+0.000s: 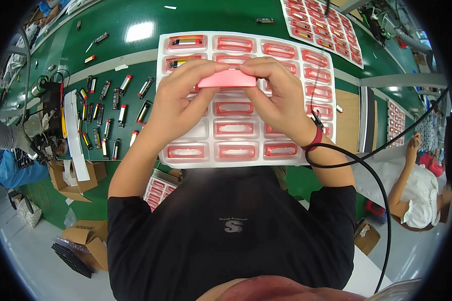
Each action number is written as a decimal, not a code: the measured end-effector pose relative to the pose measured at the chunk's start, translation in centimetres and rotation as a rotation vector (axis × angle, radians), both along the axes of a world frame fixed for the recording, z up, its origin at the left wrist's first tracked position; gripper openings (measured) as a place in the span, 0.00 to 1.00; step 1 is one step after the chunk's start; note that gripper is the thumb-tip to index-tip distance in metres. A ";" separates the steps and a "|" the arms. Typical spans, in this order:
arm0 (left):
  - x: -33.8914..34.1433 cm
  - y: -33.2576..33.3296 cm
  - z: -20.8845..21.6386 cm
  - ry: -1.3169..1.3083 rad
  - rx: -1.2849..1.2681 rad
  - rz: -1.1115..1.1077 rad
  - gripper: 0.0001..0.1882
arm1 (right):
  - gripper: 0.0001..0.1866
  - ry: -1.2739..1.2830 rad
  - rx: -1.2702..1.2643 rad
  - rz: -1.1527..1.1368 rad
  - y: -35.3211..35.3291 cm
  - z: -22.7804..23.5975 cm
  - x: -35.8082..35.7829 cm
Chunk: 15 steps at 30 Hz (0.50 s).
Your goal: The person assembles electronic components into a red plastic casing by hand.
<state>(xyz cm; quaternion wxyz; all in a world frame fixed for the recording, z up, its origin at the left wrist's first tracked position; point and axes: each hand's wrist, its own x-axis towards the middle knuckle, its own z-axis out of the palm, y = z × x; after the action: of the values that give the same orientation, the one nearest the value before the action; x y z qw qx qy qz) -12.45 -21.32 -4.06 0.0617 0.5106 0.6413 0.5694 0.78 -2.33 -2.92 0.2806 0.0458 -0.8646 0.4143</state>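
Above a white blister tray, both hands hold a pink plastic casing lengthwise, its flat side toward me. My left hand pinches its left end between thumb and fingers. At the right end my right hand grips it the same way; a red wrist strap with a black cord is on that wrist. Red-pink frames sit in many tray pockets. In the top-left pocket a casing contains a part with yellow and red on it. My hands hide some middle pockets.
Small battery-like parts with wires lie scattered on the green table at left. Another filled tray stands at the far right. The black cord loops by my right forearm. A co-worker's arm shows at right.
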 end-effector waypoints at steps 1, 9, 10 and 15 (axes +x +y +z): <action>0.2 -0.1 0.1 -0.008 -0.003 0.004 0.19 | 0.16 0.036 -0.030 0.029 -0.2 -0.2 0.3; 1.1 -1.0 -0.1 -0.354 -0.001 -0.137 0.23 | 0.17 0.107 0.083 0.054 -0.5 1.1 1.1; 1.2 -1.3 0.1 -0.498 0.027 -0.246 0.24 | 0.17 0.108 0.080 0.055 -0.9 1.1 1.3; 1.2 -0.1 0.0 -0.484 0.085 -0.188 0.24 | 0.19 0.157 -0.179 -0.018 -2.1 -0.1 0.4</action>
<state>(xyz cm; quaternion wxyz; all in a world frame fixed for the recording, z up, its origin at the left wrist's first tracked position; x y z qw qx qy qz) -11.21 -21.47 -4.04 0.2442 0.4190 0.5332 0.6932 1.19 -4.41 -3.00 0.3543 0.0451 -0.7997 0.4826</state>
